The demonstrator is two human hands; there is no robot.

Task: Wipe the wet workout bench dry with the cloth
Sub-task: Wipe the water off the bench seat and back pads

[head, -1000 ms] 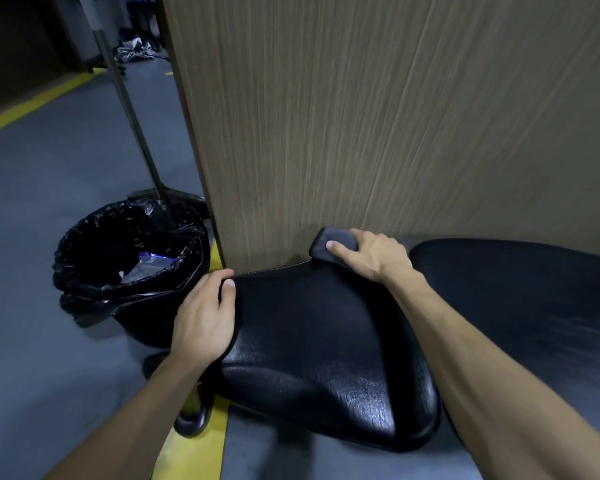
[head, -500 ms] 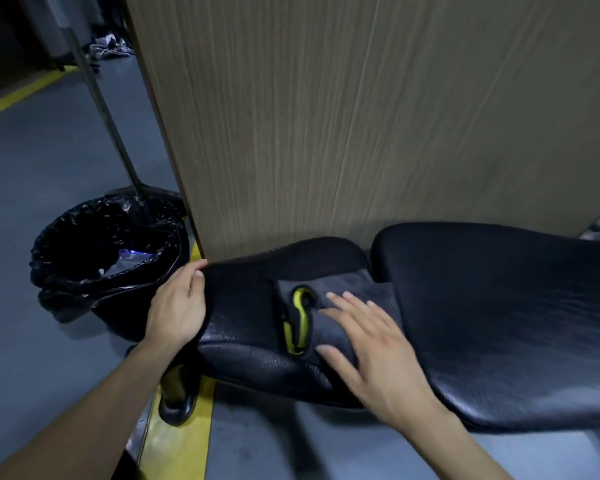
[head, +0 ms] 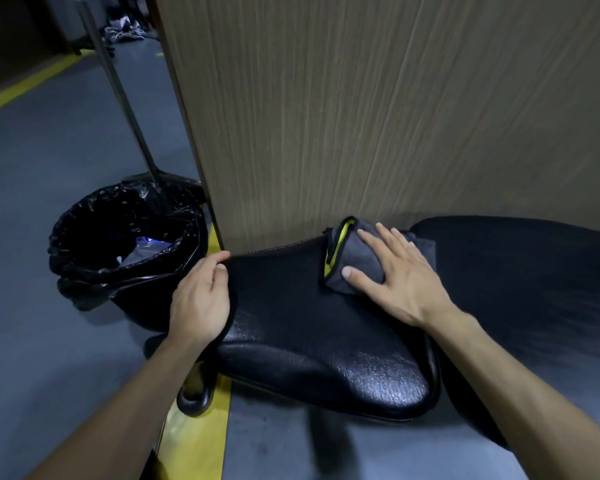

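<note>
The black padded workout bench [head: 309, 334] lies in front of me, its seat pad glossy near the front edge, with the longer back pad [head: 534, 289] to the right. A grey cloth with a yellow-green edge [head: 349, 252] rests on the far part of the seat pad, close to the wooden panel. My right hand [head: 392, 271] presses flat on the cloth with fingers spread. My left hand [head: 201, 299] grips the seat pad's left edge, fingers curled over it.
A tall wood-grain panel [head: 361, 116] stands right behind the bench. A bin lined with a black bag [head: 118, 244] sits on the grey floor to the left, with a thin metal pole [head: 125, 98] behind it. A yellow floor stripe [head: 194, 434] runs under the bench's foot.
My right hand slid the cloth from the seat pad's near side back toward the wooden panel. The left hand stayed on the pad's left edge.
</note>
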